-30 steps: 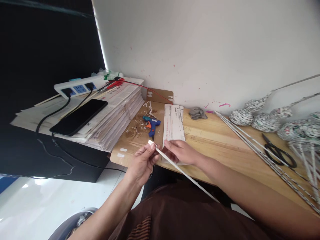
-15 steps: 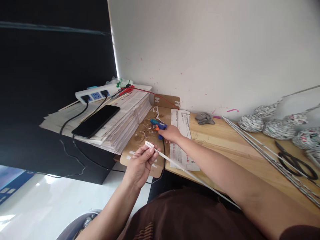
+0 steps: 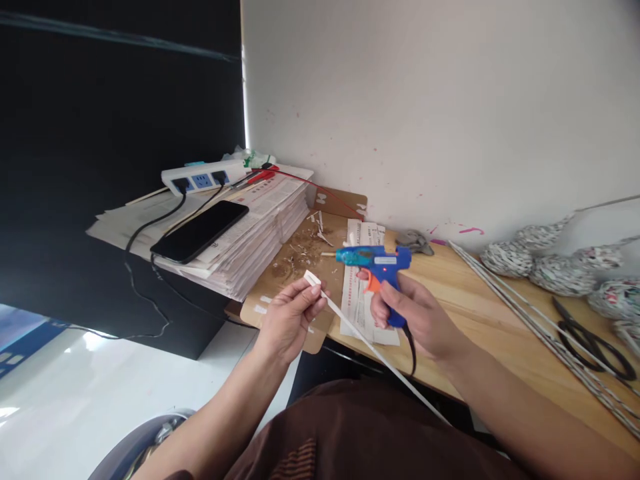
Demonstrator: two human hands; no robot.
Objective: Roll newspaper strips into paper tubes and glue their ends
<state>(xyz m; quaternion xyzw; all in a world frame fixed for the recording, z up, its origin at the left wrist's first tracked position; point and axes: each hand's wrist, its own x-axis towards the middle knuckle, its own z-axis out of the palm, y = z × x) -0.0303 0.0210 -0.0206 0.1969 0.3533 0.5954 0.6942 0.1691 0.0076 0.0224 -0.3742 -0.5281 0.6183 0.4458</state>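
Note:
Between thumb and fingers, my left hand pinches the flat white end of a long thin rolled-paper stick, which slants down to the right across my lap. My right hand is wrapped round the handle of a blue glue gun with an orange trigger. The gun is lifted above the table, and its nozzle points left, just above and to the right of the paper end, apart from it. A small red light glows on its side. Its black cord hangs below the handle.
Printed paper strips lie beside a glue-stained cardboard sheet. At left, a newspaper stack bears a phone and a power strip. Scissors, paper sticks, a grey cloth and woven paper pieces are at right.
My right hand has picked up the glue gun from the cardboard and brought it right and nearer, its nozzle pointing left. My left hand still pinches the paper stick, shifted slightly right.

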